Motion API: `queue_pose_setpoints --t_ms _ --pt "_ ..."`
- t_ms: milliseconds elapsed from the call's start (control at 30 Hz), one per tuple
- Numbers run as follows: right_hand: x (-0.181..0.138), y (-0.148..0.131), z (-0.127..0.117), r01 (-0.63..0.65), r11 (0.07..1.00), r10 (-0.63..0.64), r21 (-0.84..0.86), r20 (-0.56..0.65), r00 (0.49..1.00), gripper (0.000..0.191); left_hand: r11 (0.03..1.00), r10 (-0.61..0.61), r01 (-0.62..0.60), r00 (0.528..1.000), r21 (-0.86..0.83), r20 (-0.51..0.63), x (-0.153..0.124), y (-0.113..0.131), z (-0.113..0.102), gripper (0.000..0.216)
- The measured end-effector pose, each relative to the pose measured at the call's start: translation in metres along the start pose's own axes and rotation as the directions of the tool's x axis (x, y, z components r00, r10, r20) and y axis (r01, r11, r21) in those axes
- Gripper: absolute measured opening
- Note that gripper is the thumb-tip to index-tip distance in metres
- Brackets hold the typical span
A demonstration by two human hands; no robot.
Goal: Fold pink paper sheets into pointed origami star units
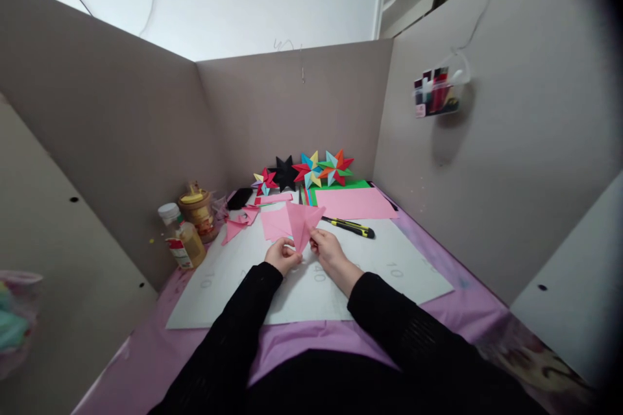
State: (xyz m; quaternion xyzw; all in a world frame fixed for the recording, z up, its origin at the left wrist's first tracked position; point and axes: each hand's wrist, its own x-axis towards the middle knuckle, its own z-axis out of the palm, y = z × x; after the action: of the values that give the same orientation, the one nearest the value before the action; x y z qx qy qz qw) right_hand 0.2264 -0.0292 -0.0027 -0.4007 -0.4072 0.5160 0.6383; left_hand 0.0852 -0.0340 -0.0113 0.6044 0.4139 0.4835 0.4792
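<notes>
1. Paper (300, 219), pink and folded to a downward point with flaps spread above, is held up over the middle of the white sheet (189, 311).
2. The left hand (283, 257) has its fingers bent close at the paper's lower tip, thumb and fingertips gripping it lightly.
3. The right hand (328, 250) pinches the paper's right edge between thumb and curled fingers.
4. Faint figures mark the white sheet: "10" on the left, "40" near the right hand, "10" farther right; other marks are too faint or covered to read.
5. A yellow-and-black cutter (351, 227) lies just beyond the right hand.
6. Pink squares (273, 224) lie behind the left hand, with pink folded pieces (235, 228) farther left.
7. On the far right, a pink sheet (357, 203) overlaps a green one.
8. Four stars (285, 174) stand along the far wall, one black, three multicoloured.
9. At left, a white-capped bottle (182, 238) bears a red-and-white label, its words too small to read; a brown jar (198, 209) stands behind it.
10. On the right wall hangs a pouch (438, 94) with printing that cannot be made out.
</notes>
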Motion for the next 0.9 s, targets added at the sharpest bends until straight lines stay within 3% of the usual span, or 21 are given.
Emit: queue_pose_setpoints --t_ms 200,400,533,667,900 --pt "-0.007 0.003 0.006 -0.044 0.996 0.049 -0.073 0.069 0.996 0.037 0.999 0.042 -0.042 0.999 0.032 -0.005 -0.001 -0.004 0.001 0.037" --pt "0.001 0.0 -0.003 0.06 0.989 -0.064 -0.132 -0.026 0.998 0.036 0.976 0.167 -0.154 0.983 0.152 -0.076 -0.003 -0.004 0.002 0.027" --pt "0.002 0.001 -0.005 0.107 0.963 -0.105 -0.247 0.023 0.994 0.028 0.908 0.345 -0.281 0.923 0.312 -0.172 -0.002 0.008 -0.01 0.017" --pt "-0.005 0.003 -0.001 0.206 0.909 -0.177 -0.362 0.111 0.978 0.021 0.801 0.508 -0.39 0.844 0.454 -0.171 -0.004 0.015 -0.018 0.025" --pt "-0.011 0.005 0.0 0.412 0.764 -0.344 -0.497 0.226 0.911 0.015 0.679 0.584 -0.435 0.808 0.592 -0.076 0.002 0.006 -0.018 0.028"
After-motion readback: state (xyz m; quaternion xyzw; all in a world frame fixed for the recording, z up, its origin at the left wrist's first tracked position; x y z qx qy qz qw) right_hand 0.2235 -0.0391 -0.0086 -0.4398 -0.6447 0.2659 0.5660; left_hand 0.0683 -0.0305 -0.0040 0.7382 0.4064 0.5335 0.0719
